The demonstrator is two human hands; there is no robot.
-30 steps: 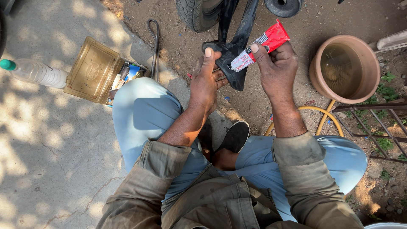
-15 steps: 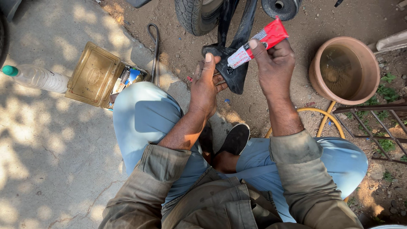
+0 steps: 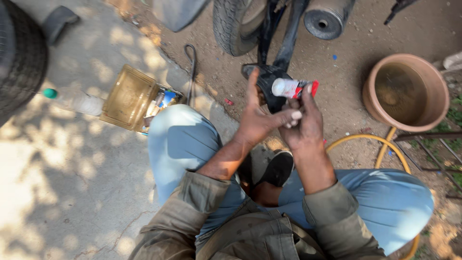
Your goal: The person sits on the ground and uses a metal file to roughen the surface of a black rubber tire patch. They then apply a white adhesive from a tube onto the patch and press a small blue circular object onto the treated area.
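The person sits low on the ground with knees spread, both hands raised over the dirt. The right hand (image 3: 305,123) is closed around a small red and white tube (image 3: 293,88), holding it up so its white end points to nine o'clock. The left hand (image 3: 260,118) lies against the right one, fingers (image 3: 288,115) curled across it and thumb up; I cannot tell whether it touches the tube itself. Just behind the hands, at twelve o'clock, a black rubber strip (image 3: 269,77) hangs down from beside a tyre (image 3: 236,24). At nine o'clock from the hands an open yellowish tin box (image 3: 127,96) with small odds and ends sits on the concrete, and a clear plastic bottle (image 3: 77,101) with a green cap lies farther out. At three o'clock stands a clay pot (image 3: 440,86), with a yellow hose (image 3: 365,139) curving on the ground just below it.
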